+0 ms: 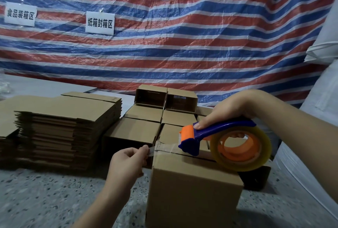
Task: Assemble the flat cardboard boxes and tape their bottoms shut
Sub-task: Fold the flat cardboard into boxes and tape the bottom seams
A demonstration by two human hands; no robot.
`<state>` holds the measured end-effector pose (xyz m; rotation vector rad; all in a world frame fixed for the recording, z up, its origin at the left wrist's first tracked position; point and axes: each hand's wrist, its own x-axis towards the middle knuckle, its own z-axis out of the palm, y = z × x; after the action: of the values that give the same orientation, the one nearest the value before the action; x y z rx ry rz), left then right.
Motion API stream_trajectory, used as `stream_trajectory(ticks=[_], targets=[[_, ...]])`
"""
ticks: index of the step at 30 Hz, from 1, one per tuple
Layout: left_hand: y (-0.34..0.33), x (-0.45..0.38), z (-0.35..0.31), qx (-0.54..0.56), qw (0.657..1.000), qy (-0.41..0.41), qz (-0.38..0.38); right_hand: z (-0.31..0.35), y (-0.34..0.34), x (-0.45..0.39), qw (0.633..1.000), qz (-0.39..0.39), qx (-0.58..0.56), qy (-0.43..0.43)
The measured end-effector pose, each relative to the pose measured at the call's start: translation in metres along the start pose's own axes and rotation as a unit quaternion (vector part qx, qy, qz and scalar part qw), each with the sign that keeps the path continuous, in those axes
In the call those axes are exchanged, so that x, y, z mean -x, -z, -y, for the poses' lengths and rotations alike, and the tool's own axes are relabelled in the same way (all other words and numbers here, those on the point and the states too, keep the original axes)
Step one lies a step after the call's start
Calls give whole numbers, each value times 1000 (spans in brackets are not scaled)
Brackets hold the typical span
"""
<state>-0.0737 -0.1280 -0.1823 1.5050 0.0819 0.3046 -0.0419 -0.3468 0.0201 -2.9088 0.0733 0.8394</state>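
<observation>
Taping a box bottom, many flats left.
My left hand (128,160) pinches the tape end (151,150) at the near box (192,187); my right hand (228,110) grips the dispenser (215,136). Finished boxes (146,118) behind, flat stack (64,129) left.

A speckled grey floor (45,200) carries a tall stack of flat cardboard boxes (69,127), a cluster of assembled boxes (142,129), and one nearer box (192,187).

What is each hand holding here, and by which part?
The right hand grips the tape dispenser by its blue handle. The left hand pinches the tape's loose end at the box edge.
</observation>
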Motion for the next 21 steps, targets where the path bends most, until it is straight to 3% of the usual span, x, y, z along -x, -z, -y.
stream_trajectory(ticks=[12, 17, 21], targets=[[-10, 5, 4, -43, 996, 64, 53, 1, 0, 1, 1000, 2, -1, 7], [-14, 8, 9, -28, 993, 105, 53, 2, 1, 0, 1000, -2, 8, 4], [-16, 11, 12, -99, 990, 98, 30, 1, 2, 1, 1000, -1, 2, 4]])
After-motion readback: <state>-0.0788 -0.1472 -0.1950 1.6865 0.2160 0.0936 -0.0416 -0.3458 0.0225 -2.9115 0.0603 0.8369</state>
